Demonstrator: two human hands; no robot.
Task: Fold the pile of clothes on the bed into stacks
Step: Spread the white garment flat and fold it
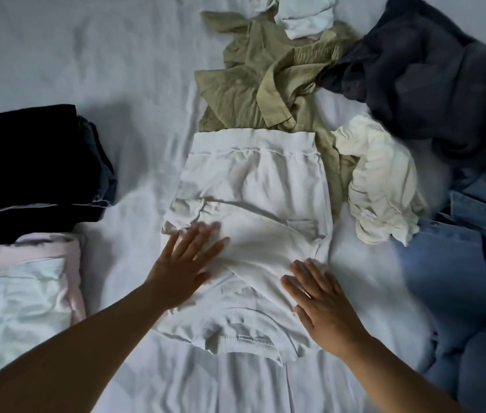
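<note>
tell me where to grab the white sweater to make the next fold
Probably by the ribbed hem at the far edge, one hand near each corner, reaching over from the collar side. The white sweater lies flat with its sleeves already folded in, so that straight, thick band should lift evenly and fold back toward the collar.

Left hand [181,271], right hand [323,305] flat, fingers straight.

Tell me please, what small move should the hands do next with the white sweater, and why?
Probably fold the ribbed hem end toward the collar. The white sweater lies flat with its sleeves already folded in, and the left hand and right hand press flat on it, smoothing. It is narrow now, so halving it seems next, before it joins the stacks on the left.
</note>
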